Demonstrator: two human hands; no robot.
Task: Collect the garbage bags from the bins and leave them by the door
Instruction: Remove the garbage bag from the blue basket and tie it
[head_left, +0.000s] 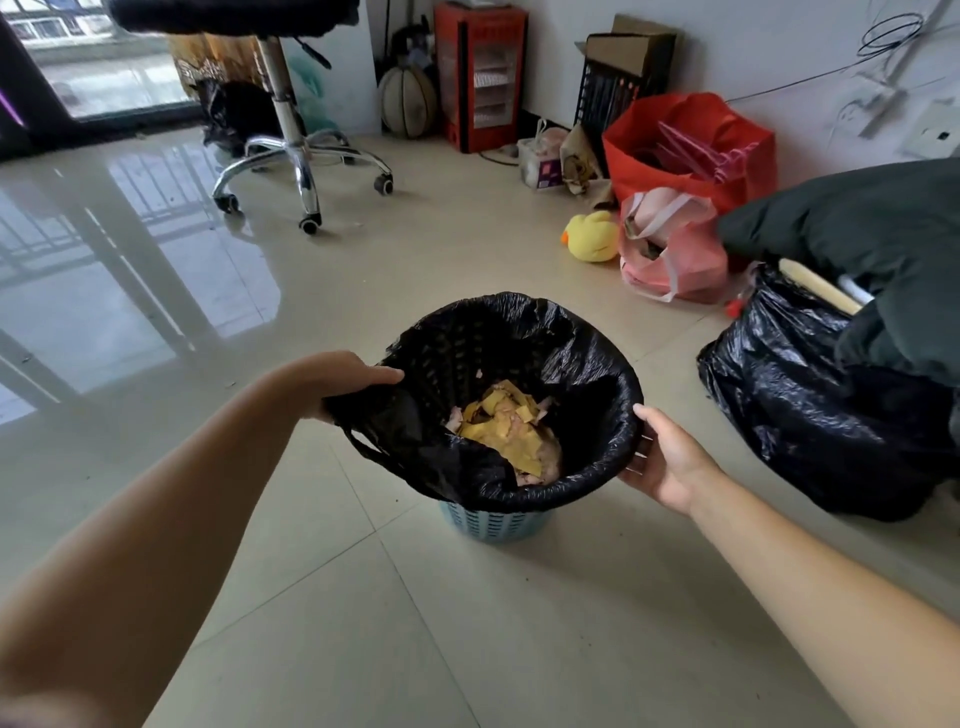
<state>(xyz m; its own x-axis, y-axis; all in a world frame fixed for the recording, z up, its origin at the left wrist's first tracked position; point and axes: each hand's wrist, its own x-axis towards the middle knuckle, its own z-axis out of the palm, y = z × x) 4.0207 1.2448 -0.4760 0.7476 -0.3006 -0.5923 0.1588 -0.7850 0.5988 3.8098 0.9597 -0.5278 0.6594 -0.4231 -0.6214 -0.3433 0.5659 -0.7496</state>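
left hand (343, 382) grips the loosened edge of the black garbage bag (597, 374) at the rim, fingers curled round the plastic. right hand (662, 457) lies open, straight fingers against the opposite rim. between the fingers sits the blue bin (496, 522), yellow scraps (511, 426) inside. bare tile in front of the fingers; full black sack (810, 405) just beyond the right fingers.

A black garbage bag (587, 364) lines a pale blue lattice bin (493, 522), with yellow scraps (506, 426) inside. At two o'clock sit a yellow duck toy (592, 236), a pink bag (675, 254) and a red bag (691, 145). The floor (389, 623) is glossy beige tile.
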